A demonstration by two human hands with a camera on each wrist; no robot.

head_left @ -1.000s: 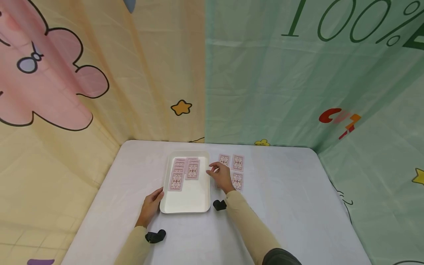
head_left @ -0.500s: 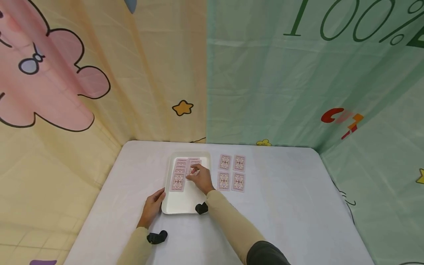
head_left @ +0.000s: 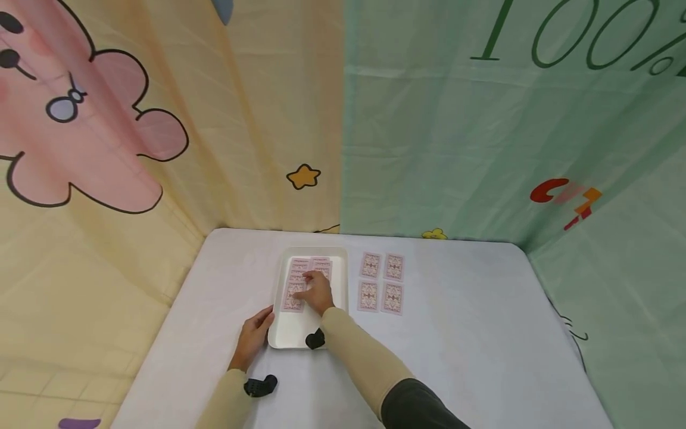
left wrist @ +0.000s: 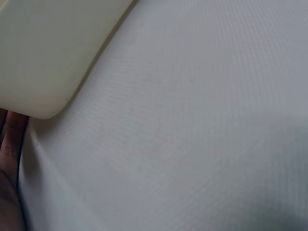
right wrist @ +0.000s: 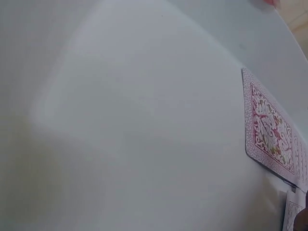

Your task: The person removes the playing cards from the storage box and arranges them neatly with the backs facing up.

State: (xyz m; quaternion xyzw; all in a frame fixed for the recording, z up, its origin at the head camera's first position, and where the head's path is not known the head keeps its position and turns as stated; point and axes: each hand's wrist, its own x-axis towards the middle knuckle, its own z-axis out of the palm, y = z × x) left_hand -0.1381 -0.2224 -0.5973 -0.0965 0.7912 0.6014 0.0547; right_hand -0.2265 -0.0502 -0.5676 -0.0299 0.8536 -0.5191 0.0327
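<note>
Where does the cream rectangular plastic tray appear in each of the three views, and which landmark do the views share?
Head view: the cream rectangular plastic tray lies at lower centre on the white table, with patterned cards in it.
Left wrist view: the tray's rounded corner fills the upper left.
Right wrist view: the tray's pale floor fills most of the picture.
Shared landmark: the white table, seen in all three views.

White-clothed table (head_left: pixel 471 333) with rounded corners, peach cartoon curtain (head_left: pixel 161 119) on the left with pink cloud figure (head_left: pixel 80 149) and yellow star (head_left: pixel 303 176), mint-green printed curtain (head_left: pixel 482 149) on the right, soft even light
</note>
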